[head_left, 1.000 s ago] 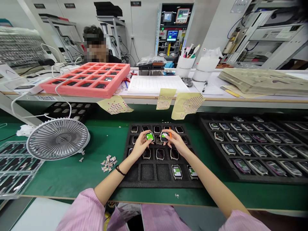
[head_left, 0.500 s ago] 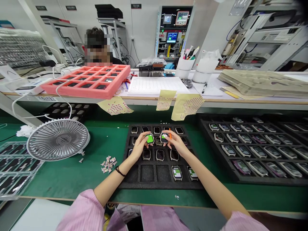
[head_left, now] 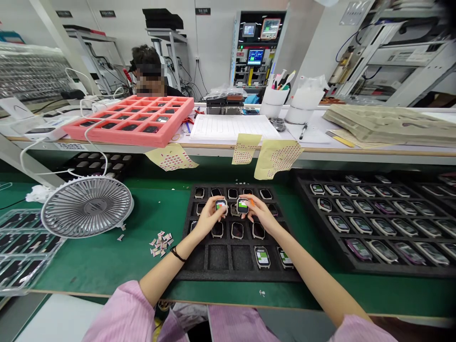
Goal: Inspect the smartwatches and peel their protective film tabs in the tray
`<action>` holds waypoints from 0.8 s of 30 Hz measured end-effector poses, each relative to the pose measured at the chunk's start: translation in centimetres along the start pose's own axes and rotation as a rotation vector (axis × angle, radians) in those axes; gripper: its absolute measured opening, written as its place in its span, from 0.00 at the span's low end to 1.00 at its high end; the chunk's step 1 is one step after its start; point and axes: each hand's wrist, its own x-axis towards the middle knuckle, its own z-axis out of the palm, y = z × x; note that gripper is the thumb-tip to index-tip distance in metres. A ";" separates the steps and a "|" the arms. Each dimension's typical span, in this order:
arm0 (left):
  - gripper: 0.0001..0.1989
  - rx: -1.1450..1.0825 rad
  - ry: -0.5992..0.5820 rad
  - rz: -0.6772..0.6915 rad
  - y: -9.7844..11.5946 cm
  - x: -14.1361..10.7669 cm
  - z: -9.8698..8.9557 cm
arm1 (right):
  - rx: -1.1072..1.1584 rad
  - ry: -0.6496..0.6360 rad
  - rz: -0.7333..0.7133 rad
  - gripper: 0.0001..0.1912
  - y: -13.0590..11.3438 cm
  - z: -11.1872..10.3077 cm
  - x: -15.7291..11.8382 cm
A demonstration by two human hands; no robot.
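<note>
Apparently I'm partway: from afar, my left hand (head_left: 208, 216) pinches a lit watch (head_left: 221, 204) and my right hand (head_left: 261, 210) a second watch (head_left: 242, 205), both above the black foam tray (head_left: 238, 275). Two lit-screen watches (head_left: 262, 257) sit in its front row; dark-screened watches (head_left: 237, 231) behind seem left to do.

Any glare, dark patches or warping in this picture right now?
Head view: bright overall, top right corner dark; head view: highlights on the stacked clear plastic at far left; head view: edges look stretched; head view: the square pale-framed watches in the left hand and right hand are lit, text unreadable.
</note>
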 end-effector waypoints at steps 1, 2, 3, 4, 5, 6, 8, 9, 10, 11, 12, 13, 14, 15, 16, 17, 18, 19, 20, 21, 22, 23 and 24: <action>0.24 0.034 -0.038 0.035 -0.2 -0.1 0.1 | 0.004 0.002 0.006 0.19 0.0 0.1 0.0; 0.26 0.085 -0.072 0.071 -0.3 -0.2 0.2 | 0.005 0.001 0.012 0.19 0.1 0.3 -0.1; 0.27 0.150 -0.101 0.104 -0.5 -0.3 0.3 | 0.003 -0.003 0.019 0.20 0.2 0.4 -0.1; 0.26 0.222 -0.120 0.133 -0.6 -0.4 0.3 | -0.003 -0.009 0.023 0.20 0.3 0.6 -0.1; 0.24 0.297 -0.128 0.161 -0.6 -0.5 0.3 | -0.013 -0.015 0.023 0.20 0.4 0.8 -0.1; 0.22 0.367 -0.128 0.192 -0.6 -0.6 0.3 | -0.027 -0.020 0.019 0.20 0.5 1.0 -0.1; 0.20 0.481 -0.117 0.259 -0.5 -0.7 0.2 | -0.063 -0.038 0.006 0.21 0.7 1.2 -0.1; 0.20 0.521 -0.112 0.296 -0.5 -0.7 0.1 | -0.083 -0.047 -0.002 0.21 0.7 1.4 -0.1; 0.20 0.550 -0.108 0.331 -0.5 -0.6 0.0 | -0.103 -0.057 -0.011 0.22 0.8 1.5 -0.2; 0.20 0.568 -0.110 0.359 -0.5 -0.6 0.0 | -0.124 -0.069 -0.018 0.22 0.9 1.6 -0.3; 0.20 0.577 -0.116 0.378 -0.5 -0.5 -0.1 | -0.147 -0.078 -0.026 0.22 0.9 1.7 -0.4; 0.21 0.583 -0.129 0.389 -0.5 -0.5 -0.1 | -0.171 -0.081 -0.037 0.22 0.9 1.8 -0.5; 0.21 0.590 -0.143 0.394 -0.5 -0.4 -0.1 | -0.196 -0.079 -0.050 0.22 0.9 2.0 -0.7; 0.21 0.603 -0.154 0.401 -0.5 -0.4 -0.1 | -0.223 -0.074 -0.063 0.22 0.9 2.1 -0.8; 0.22 0.620 -0.163 0.412 -0.5 -0.4 -0.1 | -0.250 -0.066 -0.075 0.22 1.0 2.3 -1.0; 0.22 0.640 -0.173 0.425 -0.6 -0.4 0.0 | -0.277 -0.057 -0.088 0.22 1.0 2.4 -1.1; 0.22 0.661 -0.183 0.436 -0.6 -0.4 0.0 | -0.302 -0.048 -0.103 0.22 1.0 2.6 -1.3; 0.22 0.684 -0.192 0.441 -0.6 -0.5 0.0 | -0.326 -0.042 -0.118 0.23 1.0 2.7 -1.4; 0.22 0.714 -0.194 0.440 -0.6 -0.5 0.0 | -0.346 -0.041 -0.131 0.23 1.1 2.8 -1.5; 0.23 0.750 -0.188 0.437 -0.5 -0.6 0.0 | -0.359 -0.045 -0.140 0.24 1.1 2.9 -1.5; 0.23 0.791 -0.176 0.437 -0.5 -0.7 0.0 | -0.363 -0.054 -0.142 0.24 1.0 3.0 -1.6; 0.23 0.832 -0.159 0.447 -0.4 -0.8 0.0 | -0.353 -0.066 -0.138 0.24 0.9 3.0 -1.6; 0.23 0.865 -0.141 0.469 -0.4 -0.9 -0.1 | -0.330 -0.076 -0.128 0.23 0.8 3.0 -1.6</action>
